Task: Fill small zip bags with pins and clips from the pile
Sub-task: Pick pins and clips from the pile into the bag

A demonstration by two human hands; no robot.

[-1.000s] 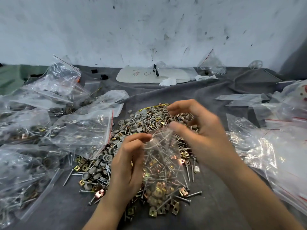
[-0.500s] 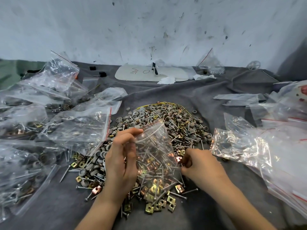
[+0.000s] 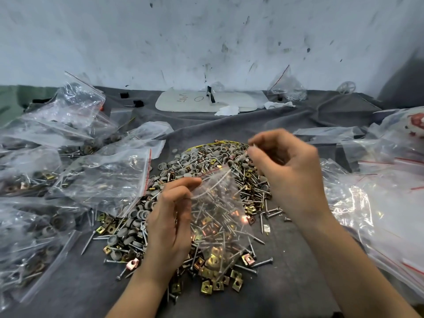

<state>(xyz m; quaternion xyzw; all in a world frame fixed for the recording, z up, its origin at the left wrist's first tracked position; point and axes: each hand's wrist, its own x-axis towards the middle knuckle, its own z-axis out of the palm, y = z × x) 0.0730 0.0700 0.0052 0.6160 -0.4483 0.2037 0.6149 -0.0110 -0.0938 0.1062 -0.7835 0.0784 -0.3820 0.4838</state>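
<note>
Head view, over the near half of the pile [image 3: 206, 161]: small zip bag [image 3: 215, 198], held up clear of the heap, partly filled with pins [image 3: 202, 212] and brass clips [image 3: 213, 260] at its bottom. Long axis running from the mouth, the end farther in over the pile, down toward the pile's near edge. Mouth gaping, tipped up and to the right.

Pinched at the mouth's left rim between thumb and forefinger of the left hand [image 3: 169, 226], remaining fingers loosely curled beside the plastic.

Up and to the right of that mouth, above the pile's far right part: right hand [image 3: 291, 175], fingers curled, tips pinched on a thin pale streak. Most likely more pins, though too blurred to be sure. Near the opening but apart from it, and facing its free side.

Judged as the drop step. Calls for carrying the right hand down and left until the tips sit over the gap, with the pins lined up along the bag's length so as to slide in rather than snag across the rim.

Left of the pile, heaped filled bags [image 3: 107, 175] with red zip strips. Right of the pile, flat empty bags [image 3: 378, 203]. Beyond the pile, near the wall, a white board [image 3: 183, 104] with handwriting. Under all of it, grey cloth [image 3: 286, 283] covering the worktop.
</note>
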